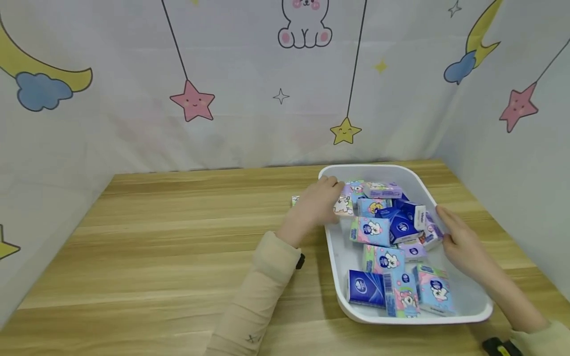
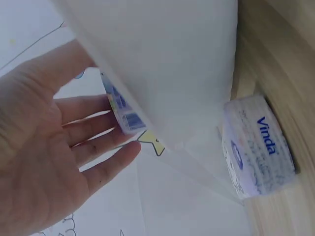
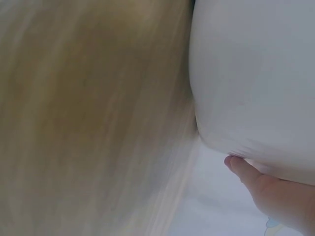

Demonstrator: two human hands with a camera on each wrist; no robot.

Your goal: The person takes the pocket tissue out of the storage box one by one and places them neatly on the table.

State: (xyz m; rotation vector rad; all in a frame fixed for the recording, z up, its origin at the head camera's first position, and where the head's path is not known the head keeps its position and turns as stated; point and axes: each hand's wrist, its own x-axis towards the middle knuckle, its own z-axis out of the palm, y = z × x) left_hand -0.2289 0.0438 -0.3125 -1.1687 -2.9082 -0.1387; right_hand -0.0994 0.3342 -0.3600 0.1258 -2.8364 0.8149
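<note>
A white plastic bin stands on the right of the wooden table, holding several small tissue packs in blue, pink, purple and navy. My left hand reaches over the bin's left rim and pinches a tissue pack with a cartoon print. In the left wrist view the fingertips lie against that pack, while the bin wall hides the thumb's tip. At the opposite side my right hand grips the bin's right rim. The right wrist view shows a digit against the bin's outer wall.
Outside the bin, by its left wall, a Vinda tissue pack sits on the table, mostly behind the left hand in the head view. A white curtain printed with stars and moons closes off the back and sides.
</note>
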